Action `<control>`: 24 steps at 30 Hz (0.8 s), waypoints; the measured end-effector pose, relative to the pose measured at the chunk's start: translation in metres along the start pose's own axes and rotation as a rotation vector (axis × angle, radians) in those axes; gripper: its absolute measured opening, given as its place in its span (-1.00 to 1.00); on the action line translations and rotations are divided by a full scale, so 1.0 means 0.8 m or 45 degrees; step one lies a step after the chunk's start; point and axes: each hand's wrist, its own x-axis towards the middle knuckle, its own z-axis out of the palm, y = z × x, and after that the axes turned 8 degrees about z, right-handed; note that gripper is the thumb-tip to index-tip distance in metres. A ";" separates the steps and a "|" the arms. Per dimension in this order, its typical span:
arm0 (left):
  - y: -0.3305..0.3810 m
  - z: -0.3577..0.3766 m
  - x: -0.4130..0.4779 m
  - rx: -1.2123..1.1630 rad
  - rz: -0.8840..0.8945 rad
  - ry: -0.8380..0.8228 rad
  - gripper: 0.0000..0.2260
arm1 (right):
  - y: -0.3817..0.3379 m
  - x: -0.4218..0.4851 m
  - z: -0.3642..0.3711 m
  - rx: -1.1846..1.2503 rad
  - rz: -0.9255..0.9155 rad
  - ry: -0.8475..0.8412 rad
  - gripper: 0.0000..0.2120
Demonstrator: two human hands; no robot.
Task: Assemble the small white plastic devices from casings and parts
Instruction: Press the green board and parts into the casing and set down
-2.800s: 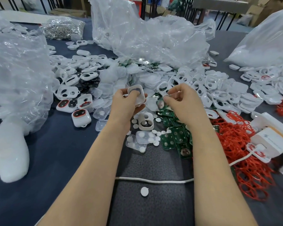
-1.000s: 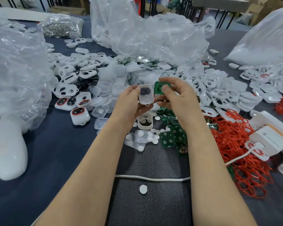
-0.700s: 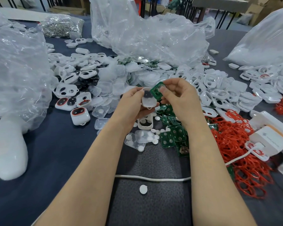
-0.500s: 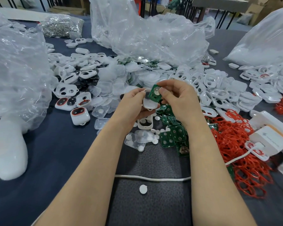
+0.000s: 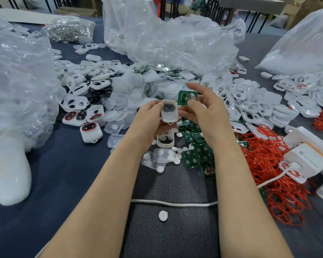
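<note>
Holding the casing: the left hand (image 5: 151,118) curls fingers and thumb round a white rounded plastic casing (image 5: 169,113), which is raised above the middle of the table with its open side up and a dark insert showing in its upper half.
Right hand: the right hand (image 5: 208,110) pinches a green square circuit board (image 5: 186,97), which carries a round silver cell, by its lower edge. The forefinger is lifted clear of it and blurred.
Casing and board: the board sits just above and to the right of the casing. Whether they touch cannot be told.
Under the hands: an open white plastic shell (image 5: 165,141) lies on the dark blue table cloth (image 5: 60,174), with small white round discs (image 5: 175,155) and a spread of loose green boards (image 5: 196,157) beside it.
Right side: a tangle of red rubber rings (image 5: 272,168) lies against a white box (image 5: 306,161), and a heap of white pierced casing halves (image 5: 250,105) lies behind them.
Left side: finished white units with red-rimmed windows (image 5: 90,131) sit near a crumpled clear plastic bag (image 5: 17,81).
Far side: a large clear plastic sack (image 5: 166,40) rises behind a drift of translucent covers (image 5: 131,97). A bag of silvery metal parts (image 5: 69,28) lies at the back left.
Near edge: a white cord (image 5: 175,202) runs between the forearms, with a single white disc (image 5: 163,215) just in front of it.
</note>
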 end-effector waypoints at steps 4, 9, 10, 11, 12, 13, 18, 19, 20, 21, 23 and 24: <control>0.002 0.000 0.000 -0.072 -0.002 0.037 -0.76 | 0.006 0.003 0.002 -0.161 -0.011 0.135 -0.81; 0.001 0.000 0.001 -0.053 0.007 0.039 -0.77 | 0.009 0.005 0.003 -0.143 -0.005 0.160 -0.91; 0.001 0.000 0.001 -0.050 0.006 0.040 -0.76 | 0.010 0.006 0.003 -0.136 -0.001 0.144 -0.93; 0.001 0.000 0.001 -0.046 0.006 0.041 -0.76 | 0.010 0.006 0.003 -0.130 0.000 0.135 -0.93; 0.000 0.000 0.001 -0.041 0.006 0.042 -0.75 | 0.010 0.006 0.003 -0.109 0.006 0.131 -0.92; 0.000 0.000 0.001 -0.038 0.008 0.042 -0.75 | 0.010 0.006 0.002 -0.058 0.017 0.125 -0.92; 0.000 -0.001 0.002 -0.012 0.018 0.037 -0.80 | 0.005 0.005 0.001 0.181 0.121 0.000 -0.80; 0.000 -0.001 0.002 -0.006 0.016 0.032 -0.81 | 0.004 0.004 0.001 0.147 0.112 -0.023 -0.79; 0.000 0.000 0.002 -0.001 0.013 0.026 -0.82 | 0.003 0.004 0.001 0.101 0.090 -0.033 -0.78; 0.000 0.000 0.002 -0.002 0.011 0.021 -0.82 | 0.003 0.003 0.001 0.048 0.058 -0.029 -0.77; 0.000 0.001 0.001 -0.021 0.009 0.011 -0.83 | 0.003 0.002 0.001 -0.118 -0.037 0.021 -0.77; 0.000 0.002 0.000 -0.027 0.011 0.005 -0.83 | 0.003 0.002 0.001 -0.225 -0.091 0.049 -0.77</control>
